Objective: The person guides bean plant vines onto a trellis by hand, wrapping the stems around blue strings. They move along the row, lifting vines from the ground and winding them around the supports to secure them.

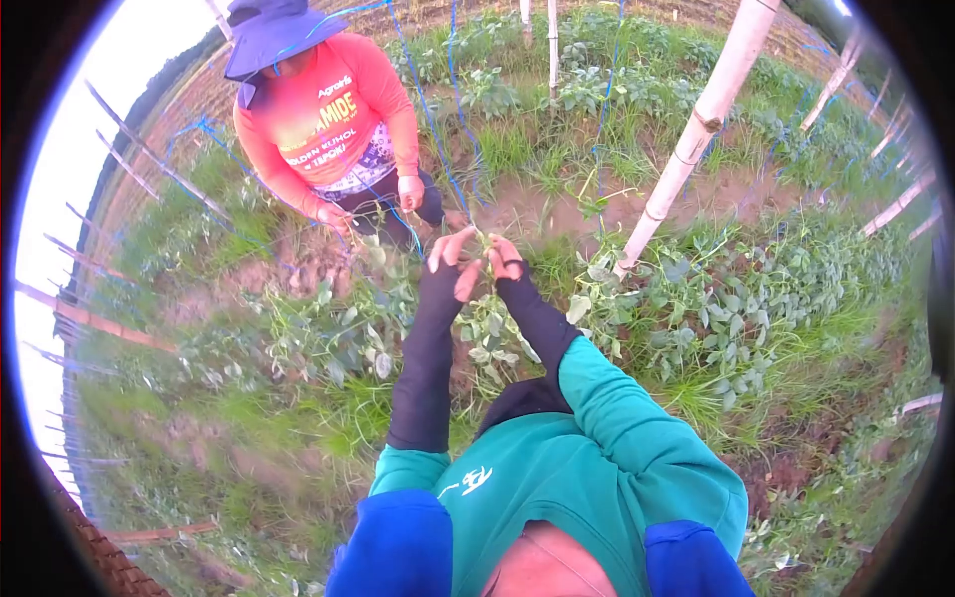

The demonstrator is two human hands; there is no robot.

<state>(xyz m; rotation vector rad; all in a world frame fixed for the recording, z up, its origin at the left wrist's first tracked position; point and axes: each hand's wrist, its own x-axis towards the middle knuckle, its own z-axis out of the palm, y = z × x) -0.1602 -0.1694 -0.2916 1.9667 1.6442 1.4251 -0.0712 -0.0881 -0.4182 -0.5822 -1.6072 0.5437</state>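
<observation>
Brown soil (532,211) is overgrown with grass (358,423) and broad-leaved plants (731,310); a jointed, pale pole (696,139) is slanted above. Between left hand (451,261) and right hand (507,262), a thin vine (485,245) is fingered; whether it is gripped cannot be told.

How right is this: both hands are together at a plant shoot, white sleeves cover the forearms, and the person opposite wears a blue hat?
One slip: the head view shows dark forearm sleeves, not white. The rest is right: left hand and right hand together at a plant shoot, blue hat on the person opposite.
</observation>
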